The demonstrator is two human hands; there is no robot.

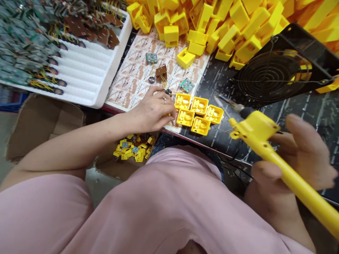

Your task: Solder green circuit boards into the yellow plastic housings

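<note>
My left hand (155,109), a ring on one finger, rests on the bench with bent fingers closed around a yellow plastic case that is mostly hidden. Against its fingertips lies a small black round part (168,92) with wires. Several open yellow cases (200,105) sit grouped just right of these fingers, hollow side up. At the right, my blurred right hand (293,158) grips a yellow soldering iron (254,130). The iron's metal tip points left, above the bench and close to the cases.
Yellow housings (238,31) are heaped at the back. A black fan (272,70) stands at the right. A white foam tray (87,77) holds wired circuit boards. Loose boards (187,85) lie beyond my left hand. Below the bench edge, a cardboard box (106,165) contains yellow pieces.
</note>
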